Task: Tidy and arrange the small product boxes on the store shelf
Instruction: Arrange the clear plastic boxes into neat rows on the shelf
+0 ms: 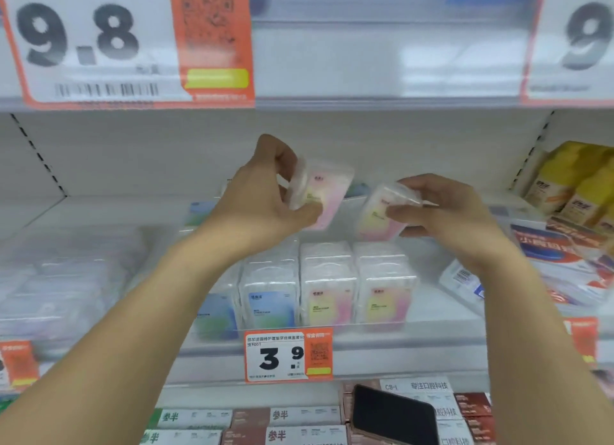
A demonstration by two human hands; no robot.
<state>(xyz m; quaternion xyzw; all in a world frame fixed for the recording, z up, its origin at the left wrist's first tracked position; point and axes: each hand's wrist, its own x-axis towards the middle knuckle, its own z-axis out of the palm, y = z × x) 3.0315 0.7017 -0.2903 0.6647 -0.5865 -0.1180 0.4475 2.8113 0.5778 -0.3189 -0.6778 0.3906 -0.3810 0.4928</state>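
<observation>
Both hands are raised above the middle shelf point(432, 315), each grasping one small clear box with a pink-and-yellow label. The left hand point(262, 198) curls its fingers over the top of the left box point(320, 195) with the thumb pressed to its lower edge; the box is tilted, label facing the camera. The right hand point(442, 208) pinches the right box point(382, 215) by its upper right end, thumb on the front; this box leans to the left. The two boxes are near each other but apart, in the air above the rows.

Below them, at the shelf's front edge, the rows of boxes point(329, 288) stand upright side by side: two pink-and-yellow rows on the right, blue-and-green ones to their left. A 3.9 price tag point(285, 356) hangs on the front rail just under them. Toward the shelf's right end lie red, white and blue packets point(558, 258), with yellow cartons point(578, 185) behind them at the back right corner. On the shelf below, a dark phone point(393, 414) rests on flat cartons point(252, 421). A large 9.8 tag point(99, 39) hangs on the upper shelf's edge at the left.
</observation>
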